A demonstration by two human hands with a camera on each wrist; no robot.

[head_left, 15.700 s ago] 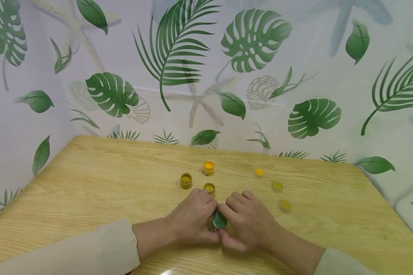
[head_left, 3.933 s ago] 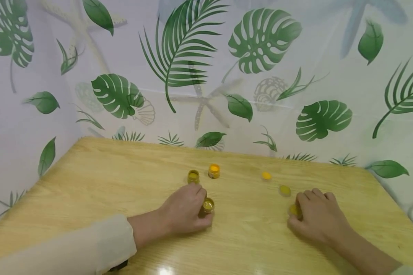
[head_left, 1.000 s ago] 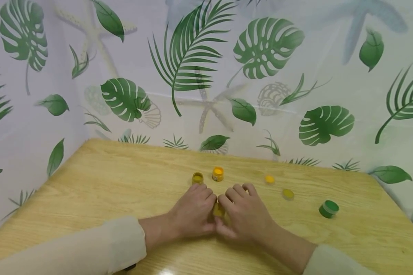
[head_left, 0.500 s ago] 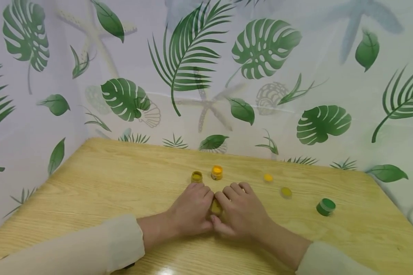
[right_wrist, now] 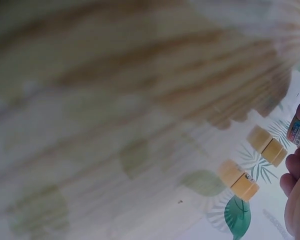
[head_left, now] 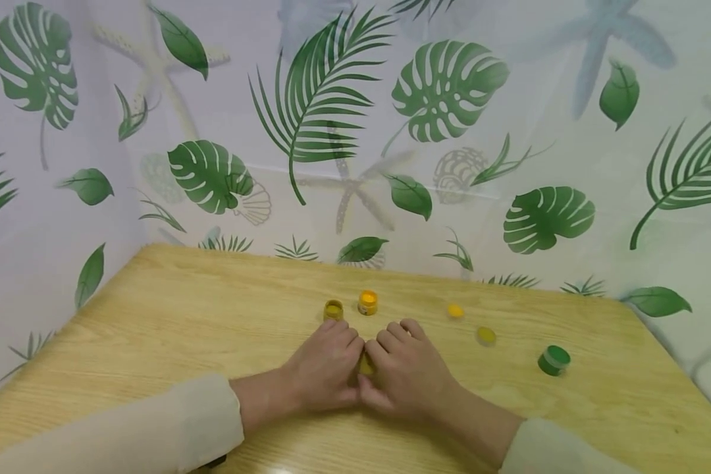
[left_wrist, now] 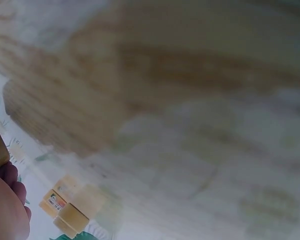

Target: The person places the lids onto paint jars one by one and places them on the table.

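In the head view, both hands meet over a small paint jar with an olive-yellow top (head_left: 367, 364), largely covered by fingers. My left hand (head_left: 322, 368) grips it from the left and my right hand (head_left: 411, 375) from the right, thumbs near each other at the front. The right wrist view shows the same jar (right_wrist: 298, 133) with a printed label, held by curled fingers. Only a brown-yellow corner of the jar (left_wrist: 0, 149) appears in the left wrist view. Just beyond the left knuckles stands an uncovered olive paint jar (head_left: 333, 310), beside an uncovered orange-yellow jar (head_left: 368, 303).
Two loose lids lie to the right on the wooden table (head_left: 213, 309): a yellow lid (head_left: 455, 311) and an olive lid (head_left: 486, 336). Farther right stands a green paint jar (head_left: 553, 360) with its lid on. A leaf-patterned cloth (head_left: 343, 131) hangs behind.
Earlier the hands held the green-topped jar; it now stands at the right. The right hand has brought the nearest olive lid to the jar at the left hand. Lately both hands barely move.
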